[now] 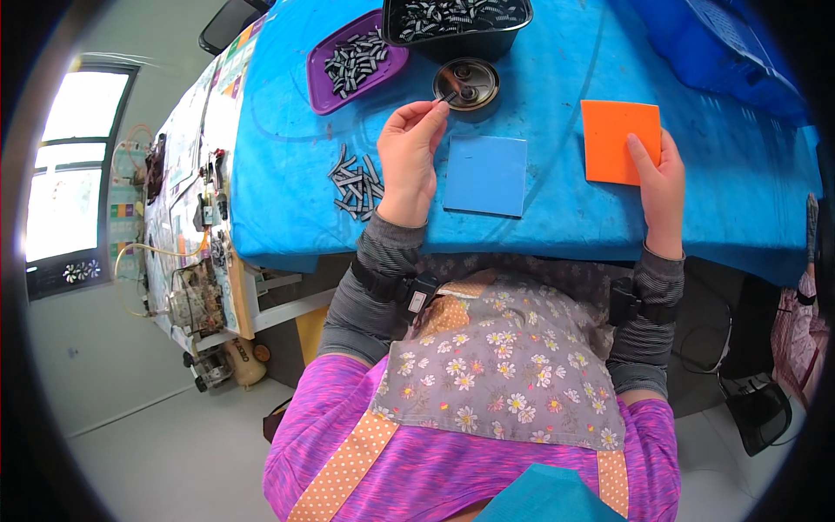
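My left hand (409, 161) pinches a small dark strip (449, 97) between thumb and fingertips, close to the near rim of a round metal tin (489, 87). Shiny brownish metal shows on the tin's top. In my right hand (664, 191) is an orange square pad (609, 143), with the thumb on its face and the other fingers behind it. A blue square pad (485, 176) lies flat between my hands. Left of my left wrist, a loose pile of grey-and-black striped pieces (353, 184) rests on the blue table cover (557, 226).
A purple tray (320, 96) of similar striped pieces sits at the back left. Beside it stands a black bin (461, 45) filled with more. A large blue plastic crate (722, 65) occupies the far right. Another worktable (187, 200) with equipment is off to the left.
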{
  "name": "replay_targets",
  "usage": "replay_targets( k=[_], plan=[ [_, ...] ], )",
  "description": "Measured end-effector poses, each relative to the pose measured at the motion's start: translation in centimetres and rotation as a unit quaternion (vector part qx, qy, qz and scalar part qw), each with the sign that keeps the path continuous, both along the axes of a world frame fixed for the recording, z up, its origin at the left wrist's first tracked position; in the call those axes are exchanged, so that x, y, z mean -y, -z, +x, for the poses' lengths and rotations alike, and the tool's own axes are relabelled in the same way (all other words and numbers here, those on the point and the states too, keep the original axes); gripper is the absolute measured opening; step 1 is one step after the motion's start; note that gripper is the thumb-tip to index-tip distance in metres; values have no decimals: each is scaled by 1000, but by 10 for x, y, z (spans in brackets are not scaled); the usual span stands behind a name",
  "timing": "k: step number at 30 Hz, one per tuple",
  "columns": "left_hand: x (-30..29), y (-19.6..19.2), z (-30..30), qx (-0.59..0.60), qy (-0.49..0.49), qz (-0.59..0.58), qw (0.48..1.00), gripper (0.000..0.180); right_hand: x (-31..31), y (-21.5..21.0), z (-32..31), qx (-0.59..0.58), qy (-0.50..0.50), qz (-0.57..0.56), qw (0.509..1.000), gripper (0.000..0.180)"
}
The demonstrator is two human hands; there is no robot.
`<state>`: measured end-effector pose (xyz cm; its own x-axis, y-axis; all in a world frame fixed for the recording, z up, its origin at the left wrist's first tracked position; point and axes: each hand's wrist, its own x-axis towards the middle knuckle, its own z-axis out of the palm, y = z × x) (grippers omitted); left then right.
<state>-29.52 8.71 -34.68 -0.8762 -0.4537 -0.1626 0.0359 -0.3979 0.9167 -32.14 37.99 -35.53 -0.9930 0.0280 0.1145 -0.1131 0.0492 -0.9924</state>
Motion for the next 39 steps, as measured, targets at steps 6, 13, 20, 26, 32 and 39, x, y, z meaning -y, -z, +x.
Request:
replay_targets(
  k=[6,13,20,26,32,39],
  plan=[
    [-4,1,-1,-19,-13,-9,1000,19,-1,1,0,-4,-5,2,1000,27],
    [-5,2,-2,-21,-15,-15,1000,18,-1,1,0,1,-1,7,1000,27],
    [-4,3,-2,-22,-14,-21,999,19,1,-2,0,2,3,-4,1000,28],
    [-5,3,-1,-22,-15,-21,999,18,0,2,-1,1,-6,-10,1000,28],
    [-5,3,0,-25,-17,-12,999,17,0,2,0,4,-5,-11,1000,27],
    [-9,0,33,-40,6,-158,987,14,-2,2,0,0,0,-11,1000,29]
  ],
)
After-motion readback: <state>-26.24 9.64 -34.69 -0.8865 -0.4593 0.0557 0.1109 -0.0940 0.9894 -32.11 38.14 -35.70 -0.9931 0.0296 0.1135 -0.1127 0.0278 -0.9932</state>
